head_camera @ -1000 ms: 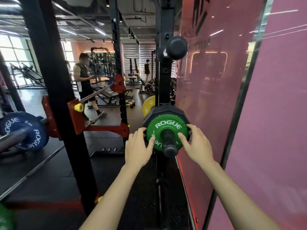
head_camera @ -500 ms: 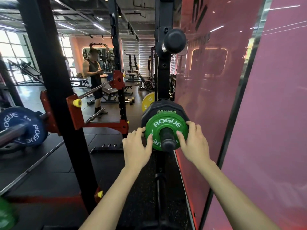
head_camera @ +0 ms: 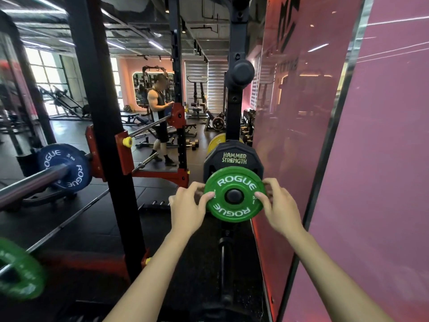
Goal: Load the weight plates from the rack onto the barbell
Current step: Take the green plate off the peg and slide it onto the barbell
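Observation:
A small green ROGUE plate (head_camera: 234, 201) hangs at the tip of a black storage peg (head_camera: 235, 195) on the rack post. My left hand (head_camera: 189, 209) grips its left rim and my right hand (head_camera: 277, 208) grips its right rim, fingers curled behind it. Behind it sits a black Hammer Strength plate (head_camera: 233, 158), and a yellow plate (head_camera: 214, 142) farther back. At the left, the barbell (head_camera: 30, 182) rests in the rack with a blue ROGUE plate (head_camera: 63, 168) on its sleeve.
A thick black rack upright (head_camera: 104, 126) stands between me and the barbell. A pink mirrored wall (head_camera: 359, 159) runs close on the right. Another green plate (head_camera: 18, 273) on a bar sits at the lower left. A person (head_camera: 160, 122) stands farther back among benches.
The green plate has slid outward along the peg toward me, from against the black plate to the peg's tip. Both hands moved with it, now curled round its rim.

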The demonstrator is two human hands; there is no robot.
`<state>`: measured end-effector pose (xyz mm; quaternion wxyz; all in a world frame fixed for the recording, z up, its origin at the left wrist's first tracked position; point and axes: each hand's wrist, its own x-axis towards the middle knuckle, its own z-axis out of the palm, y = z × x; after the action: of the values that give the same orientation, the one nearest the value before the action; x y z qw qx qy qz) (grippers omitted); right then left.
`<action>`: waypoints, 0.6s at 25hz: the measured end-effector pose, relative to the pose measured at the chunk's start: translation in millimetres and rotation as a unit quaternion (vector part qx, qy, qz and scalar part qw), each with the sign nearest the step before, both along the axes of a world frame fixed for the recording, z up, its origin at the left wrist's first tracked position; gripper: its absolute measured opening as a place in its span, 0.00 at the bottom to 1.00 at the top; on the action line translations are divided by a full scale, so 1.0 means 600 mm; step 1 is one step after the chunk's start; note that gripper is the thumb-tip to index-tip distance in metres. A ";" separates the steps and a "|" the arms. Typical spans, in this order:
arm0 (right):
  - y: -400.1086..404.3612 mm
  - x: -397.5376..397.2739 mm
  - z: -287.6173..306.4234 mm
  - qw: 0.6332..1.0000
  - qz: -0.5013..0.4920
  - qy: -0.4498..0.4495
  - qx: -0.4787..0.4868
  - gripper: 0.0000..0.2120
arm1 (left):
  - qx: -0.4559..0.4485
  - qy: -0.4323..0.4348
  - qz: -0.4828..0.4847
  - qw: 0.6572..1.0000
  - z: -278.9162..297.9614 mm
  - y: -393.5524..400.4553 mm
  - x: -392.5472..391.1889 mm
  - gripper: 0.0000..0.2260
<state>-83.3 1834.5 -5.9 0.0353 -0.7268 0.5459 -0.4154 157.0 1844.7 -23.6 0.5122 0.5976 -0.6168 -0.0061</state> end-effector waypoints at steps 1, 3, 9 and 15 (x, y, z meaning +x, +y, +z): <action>0.013 -0.004 -0.005 1.000 0.008 0.005 -0.002 0.14 | -0.010 -0.003 0.002 1.000 -0.003 0.018 0.000 0.09; 0.040 -0.003 -0.017 1.000 0.021 0.006 0.001 0.14 | -0.016 -0.016 0.009 1.000 -0.005 0.054 0.004 0.09; 0.116 0.044 -0.012 0.999 0.028 -0.024 -0.034 0.13 | -0.047 -0.047 0.043 0.997 0.024 0.146 0.051 0.11; 0.233 0.206 0.016 0.995 0.067 -0.012 -0.069 0.12 | -0.061 -0.060 0.087 0.993 0.043 0.282 0.212 0.12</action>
<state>40.0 1974.3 3.8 0.0195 -0.7571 0.4658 -0.4577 284.3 2014.0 2.4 0.5083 0.6159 -0.5915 0.1116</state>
